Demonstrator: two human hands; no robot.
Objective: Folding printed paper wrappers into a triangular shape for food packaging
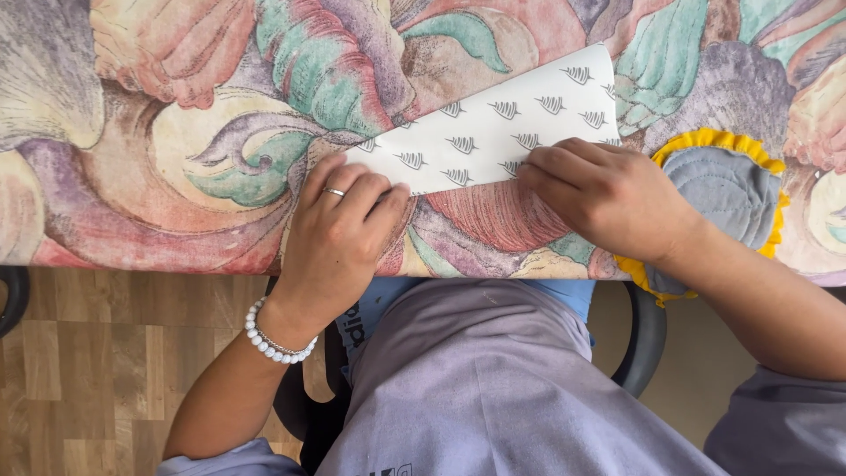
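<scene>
A white sheet of paper printed with small grey shapes lies tilted on the table, folded along its lower edge. My left hand, with a ring and a white bead bracelet, presses flat on the paper's lower left corner. My right hand presses its fingertips on the fold near the paper's lower right edge. Neither hand lifts the sheet; both hold it down against the table.
The table wears a floral cloth in pink, teal and purple. A round grey quilted pad with a yellow frilled rim sits under my right wrist. Below the table edge are my lap, a black chair and wood flooring.
</scene>
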